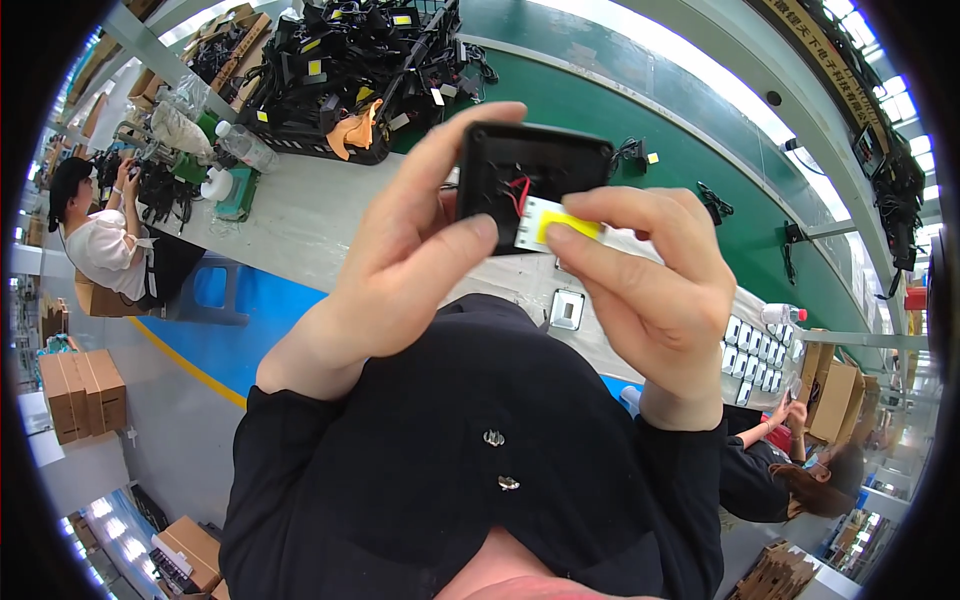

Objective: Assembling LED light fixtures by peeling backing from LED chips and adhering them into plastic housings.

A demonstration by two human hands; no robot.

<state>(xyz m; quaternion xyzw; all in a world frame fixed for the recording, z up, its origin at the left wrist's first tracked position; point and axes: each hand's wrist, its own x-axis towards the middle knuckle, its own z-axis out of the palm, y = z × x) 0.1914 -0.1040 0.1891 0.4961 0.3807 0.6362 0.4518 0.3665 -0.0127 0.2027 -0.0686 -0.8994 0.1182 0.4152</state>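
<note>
The left hand [400, 260] grips the black housing [535, 185] by its side, thumb and forefinger pinching it up close to the face, probably so the open cavity can be seen; the housing is a matte plastic square with rounded corners, red wires [520, 192] curling inside; the right hand [650, 290] pinches a small white board with a yellow pad [555, 225] at the housing's lower edge, half inside it; behind, the pale table [300, 215] carries a crate of black parts [350, 75]; further right lie rows of white panels [755, 355].
</note>
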